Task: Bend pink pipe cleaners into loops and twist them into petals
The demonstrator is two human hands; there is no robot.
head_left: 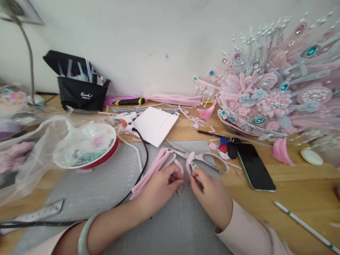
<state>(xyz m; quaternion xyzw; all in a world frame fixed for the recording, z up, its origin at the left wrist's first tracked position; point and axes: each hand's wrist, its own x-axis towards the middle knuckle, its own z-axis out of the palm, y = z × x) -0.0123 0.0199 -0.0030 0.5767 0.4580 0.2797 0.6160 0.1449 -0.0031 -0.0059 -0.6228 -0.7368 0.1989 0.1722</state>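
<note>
I note a craft workspace: grey mat beneath the fingers, scissors just beyond them, glue gun farther off, left; beaded ornament beyond, right.

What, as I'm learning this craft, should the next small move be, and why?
Perhaps bring the left pink strip and right pink strip together: the left hand pinches one, the right hand the other, and a gap shows between them.

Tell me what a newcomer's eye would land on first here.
Probably the ornament, a big spray of pink and pale blue filling the upper right. Next, the left hand and right hand, each pinching a pink strip over the grey mat at centre. Then the black pouch, standing open at the back left.
</note>
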